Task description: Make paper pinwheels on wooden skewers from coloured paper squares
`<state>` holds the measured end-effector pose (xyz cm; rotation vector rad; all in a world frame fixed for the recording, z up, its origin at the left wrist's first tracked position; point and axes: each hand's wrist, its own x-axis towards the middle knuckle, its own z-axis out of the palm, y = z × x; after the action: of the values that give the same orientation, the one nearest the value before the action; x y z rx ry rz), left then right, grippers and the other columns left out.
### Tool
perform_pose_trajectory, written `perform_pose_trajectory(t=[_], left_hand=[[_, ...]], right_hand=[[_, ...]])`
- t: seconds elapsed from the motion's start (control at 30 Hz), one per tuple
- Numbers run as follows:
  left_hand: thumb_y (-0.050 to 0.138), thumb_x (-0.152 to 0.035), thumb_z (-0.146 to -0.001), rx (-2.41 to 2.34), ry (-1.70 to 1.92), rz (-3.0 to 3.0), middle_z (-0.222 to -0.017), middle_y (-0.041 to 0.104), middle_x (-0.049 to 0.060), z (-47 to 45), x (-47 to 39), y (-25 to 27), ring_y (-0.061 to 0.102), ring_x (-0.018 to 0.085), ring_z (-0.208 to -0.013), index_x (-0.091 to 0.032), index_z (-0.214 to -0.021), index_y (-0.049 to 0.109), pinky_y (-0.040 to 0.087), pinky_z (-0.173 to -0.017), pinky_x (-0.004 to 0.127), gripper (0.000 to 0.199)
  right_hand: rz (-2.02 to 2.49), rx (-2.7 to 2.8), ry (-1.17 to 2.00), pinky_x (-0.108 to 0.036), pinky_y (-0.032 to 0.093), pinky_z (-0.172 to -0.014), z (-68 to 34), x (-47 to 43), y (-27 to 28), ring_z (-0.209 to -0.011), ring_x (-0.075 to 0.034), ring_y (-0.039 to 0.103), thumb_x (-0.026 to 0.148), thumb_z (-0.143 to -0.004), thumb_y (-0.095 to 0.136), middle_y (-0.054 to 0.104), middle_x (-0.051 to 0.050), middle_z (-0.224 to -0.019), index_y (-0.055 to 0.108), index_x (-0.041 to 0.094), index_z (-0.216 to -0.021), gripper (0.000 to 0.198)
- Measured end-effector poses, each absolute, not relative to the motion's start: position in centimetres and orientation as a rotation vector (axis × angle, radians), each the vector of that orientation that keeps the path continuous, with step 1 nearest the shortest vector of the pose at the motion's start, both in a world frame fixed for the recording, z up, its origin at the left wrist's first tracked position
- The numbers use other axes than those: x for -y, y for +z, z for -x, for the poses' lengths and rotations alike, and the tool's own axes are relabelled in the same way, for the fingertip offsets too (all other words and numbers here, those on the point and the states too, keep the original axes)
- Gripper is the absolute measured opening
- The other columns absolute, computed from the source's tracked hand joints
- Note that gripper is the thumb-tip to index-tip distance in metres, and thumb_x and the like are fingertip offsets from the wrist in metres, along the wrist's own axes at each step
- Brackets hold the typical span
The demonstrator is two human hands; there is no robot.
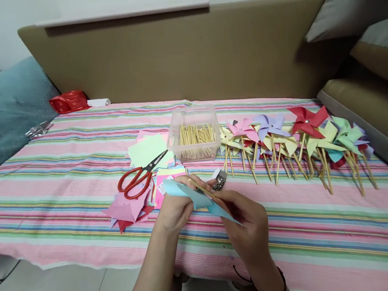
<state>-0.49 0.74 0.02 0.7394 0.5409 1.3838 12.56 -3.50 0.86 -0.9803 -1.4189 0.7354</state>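
The light blue paper (200,201) was held a little below the centre of the frame, bent into curved, pointed flaps, with a wooden stick (199,187) slanting along its upper edge; the two were probably held so close together to stop one slipping against the other. The left hand (177,208) was curled round the paper's left part, its fingers bent behind it near the stick. The right hand (248,224), also closed, pinched the paper's right end — whether its fingertips pressed on the stick as well could not be told. Just above the hands lay a small packet of metal bits (219,183), seemingly placed for easy reach. Higher up, near the middle of the frame, a clear box (173,137) held loose sticks (195,136), its walls presumably there to stop them rolling away. Left of the hands, red-handled scissors (147,169) lay with their blades over pale green sheets (145,152) and their handles near purple pieces (128,207). Pinwheels (307,121) were heaped at the right of the frame, sticks pointing downward — likely so that their heads stayed uncrushed. A striped cloth (46,182) lay beneath everything.
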Motion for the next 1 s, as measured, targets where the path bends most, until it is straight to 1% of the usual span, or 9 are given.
perform_pose_trajectory(t=[0.13, 0.3, 0.4, 0.5, 0.63, 0.77, 0.9, 1.0], left_hand=[[0.082, -0.030, -0.060, -0.564, 1.402, -0.736, -0.057, 0.055, -0.006, 0.7, -0.8, -0.1, 0.054, 0.006, -0.056, -0.019, -0.053, 0.061, 0.048, -0.094, 0.038, 0.024], [0.088, -0.029, -0.048, -0.586, 1.408, -0.743, -0.059, 0.058, -0.006, 0.7, -0.7, 0.4, 0.057, 0.008, -0.057, -0.019, -0.051, 0.059, 0.047, -0.095, 0.042, 0.030], [0.089, -0.028, -0.044, -0.598, 1.406, -0.735, -0.058, 0.058, -0.006, 0.6, -0.6, 0.7, 0.057, 0.008, -0.057, -0.018, -0.049, 0.057, 0.047, -0.096, 0.043, 0.034], [0.088, -0.027, -0.046, -0.593, 1.402, -0.724, -0.056, 0.057, -0.006, 0.5, -0.6, 0.9, 0.056, 0.008, -0.055, -0.019, -0.047, 0.058, 0.049, -0.093, 0.041, 0.031], [0.086, -0.031, -0.051, -0.573, 1.404, -0.724, -0.054, 0.058, -0.006, 0.5, -0.7, 0.9, 0.055, 0.008, -0.054, -0.020, -0.047, 0.060, 0.051, -0.090, 0.038, 0.028], [0.087, -0.032, -0.049, -0.604, 1.419, -0.718, -0.053, 0.057, -0.006, 0.5, -0.6, 0.8, 0.055, 0.007, -0.053, -0.020, -0.047, 0.061, 0.051, -0.090, 0.037, 0.029], [0.087, -0.034, -0.048, -0.635, 1.426, -0.704, -0.052, 0.055, -0.006, 0.5, -0.6, 0.8, 0.054, 0.007, -0.051, -0.020, -0.046, 0.060, 0.051, -0.091, 0.038, 0.031], [0.088, -0.033, -0.047, -0.629, 1.417, -0.707, -0.052, 0.056, -0.006, 0.5, -0.6, 1.0, 0.055, 0.007, -0.052, -0.020, -0.046, 0.060, 0.051, -0.090, 0.037, 0.030]], right_hand=[[1.002, 1.443, 0.752, -0.023, 0.045, -0.052, -12.4, 3.6, 1.0, -0.057, -0.013, 0.058, 0.021, -0.084, 0.060, 0.067, -0.001, -0.067, 0.069, 0.019, -0.084, 0.009], [0.986, 1.408, 0.766, -0.023, 0.047, -0.054, -12.2, 3.6, 1.3, -0.058, -0.014, 0.061, 0.019, -0.084, 0.059, 0.069, -0.001, -0.070, 0.069, 0.020, -0.083, 0.010], [0.965, 1.395, 0.771, -0.022, 0.047, -0.054, -12.2, 3.6, 1.5, -0.059, -0.014, 0.062, 0.017, -0.083, 0.059, 0.070, -0.001, -0.071, 0.069, 0.020, -0.083, 0.010], [0.961, 1.408, 0.775, -0.022, 0.047, -0.054, -12.2, 3.6, 1.4, -0.059, -0.013, 0.061, 0.016, -0.084, 0.059, 0.070, -0.001, -0.071, 0.069, 0.019, -0.083, 0.010], [0.963, 1.423, 0.784, -0.022, 0.047, -0.055, -12.3, 3.6, 1.1, -0.060, -0.013, 0.061, 0.016, -0.085, 0.059, 0.069, -0.001, -0.072, 0.069, 0.019, -0.086, 0.010], [0.983, 1.435, 0.779, -0.024, 0.048, -0.057, -12.4, 3.7, 0.8, -0.064, -0.015, 0.063, 0.018, -0.085, 0.059, 0.070, -0.002, -0.073, 0.069, 0.019, -0.085, 0.010], [1.003, 1.438, 0.761, -0.024, 0.046, -0.053, -12.4, 3.7, 0.8, -0.059, -0.014, 0.061, 0.021, -0.085, 0.060, 0.069, -0.002, -0.069, 0.069, 0.019, -0.082, 0.010], [1.000, 1.426, 0.760, -0.024, 0.047, -0.054, -12.3, 3.7, 0.8, -0.059, -0.014, 0.061, 0.020, -0.085, 0.059, 0.069, -0.002, -0.070, 0.069, 0.019, -0.082, 0.010]])
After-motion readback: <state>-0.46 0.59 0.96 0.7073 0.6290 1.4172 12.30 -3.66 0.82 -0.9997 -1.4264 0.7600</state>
